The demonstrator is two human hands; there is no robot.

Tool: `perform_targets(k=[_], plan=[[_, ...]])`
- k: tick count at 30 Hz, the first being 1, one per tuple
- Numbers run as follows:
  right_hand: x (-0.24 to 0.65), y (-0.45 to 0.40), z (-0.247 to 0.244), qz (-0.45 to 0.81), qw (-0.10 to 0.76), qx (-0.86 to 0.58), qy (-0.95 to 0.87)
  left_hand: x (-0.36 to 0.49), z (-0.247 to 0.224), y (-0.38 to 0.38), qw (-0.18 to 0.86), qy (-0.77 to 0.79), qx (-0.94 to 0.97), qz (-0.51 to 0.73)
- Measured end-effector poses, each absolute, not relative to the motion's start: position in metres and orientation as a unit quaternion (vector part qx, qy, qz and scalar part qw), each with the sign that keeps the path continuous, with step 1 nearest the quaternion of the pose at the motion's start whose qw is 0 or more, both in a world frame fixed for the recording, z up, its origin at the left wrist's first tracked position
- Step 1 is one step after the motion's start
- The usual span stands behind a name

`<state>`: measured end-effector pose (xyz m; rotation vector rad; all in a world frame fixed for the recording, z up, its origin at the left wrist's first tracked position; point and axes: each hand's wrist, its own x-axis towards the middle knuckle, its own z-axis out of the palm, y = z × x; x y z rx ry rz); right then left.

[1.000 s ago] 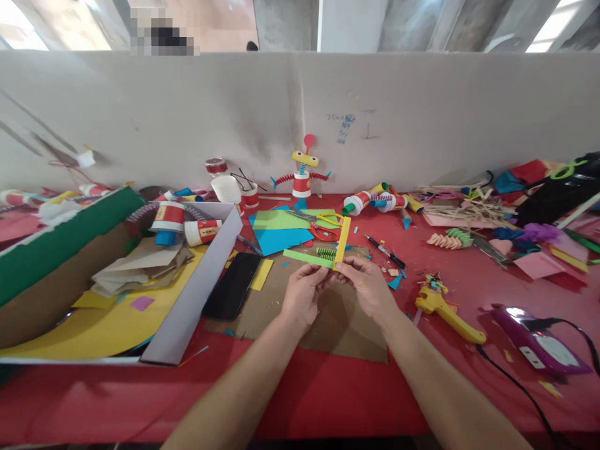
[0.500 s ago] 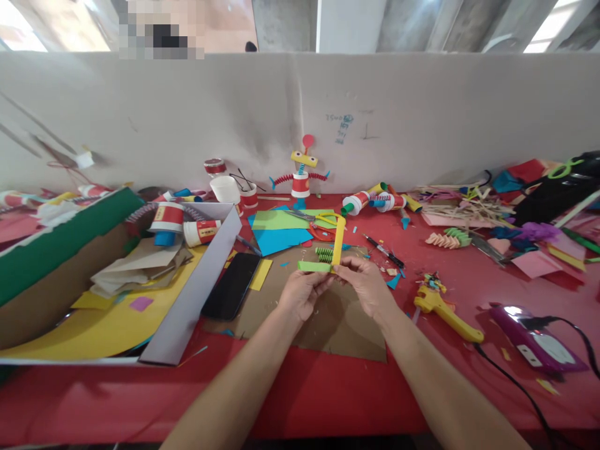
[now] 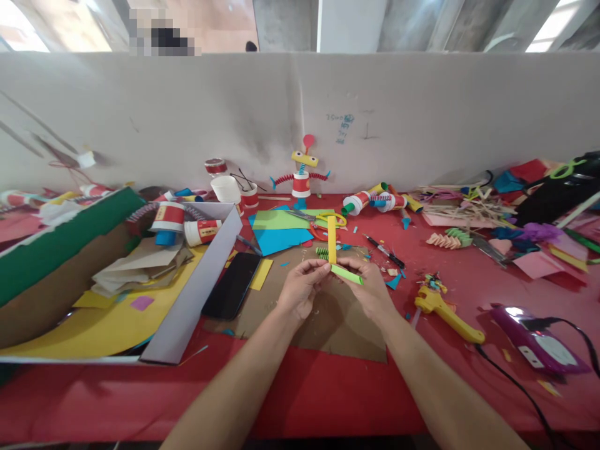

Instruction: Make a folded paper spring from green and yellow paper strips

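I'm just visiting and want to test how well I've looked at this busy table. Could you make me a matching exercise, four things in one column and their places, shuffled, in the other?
Things
1. flat black phone
2. yellow plastic glue gun
3. narrow yellow paper strip
4. paper-cup figure with red folded arms

Places
A. rising between the left hand and the right hand
B. standing in front of the pale wall
C. between the open box and the left hand
D. between the right hand and the purple power strip

Right pairs: 1-C, 2-D, 3-A, 4-B
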<state>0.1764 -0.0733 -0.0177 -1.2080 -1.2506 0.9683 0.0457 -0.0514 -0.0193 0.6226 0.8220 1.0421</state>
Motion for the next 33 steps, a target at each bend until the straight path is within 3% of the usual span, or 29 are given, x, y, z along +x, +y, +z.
perform_targets(k=[4, 16, 33], plan=[[0.176, -0.073, -0.024, 0.324, 0.532, -0.504, -0.598, 0.045, -0.019, -0.05, 0.737, 0.361, 0.288, 0.494], [0.162, -0.075, -0.027, 0.426, 0.608, -0.501, -0.445, 0.049, -0.021, -0.052, 0.712, 0.376, 0.269, 0.529], [0.165, -0.074, -0.026, 0.455, 0.594, -0.491, -0.445, 0.044, -0.019, -0.051, 0.71, 0.361, 0.323, 0.512]])
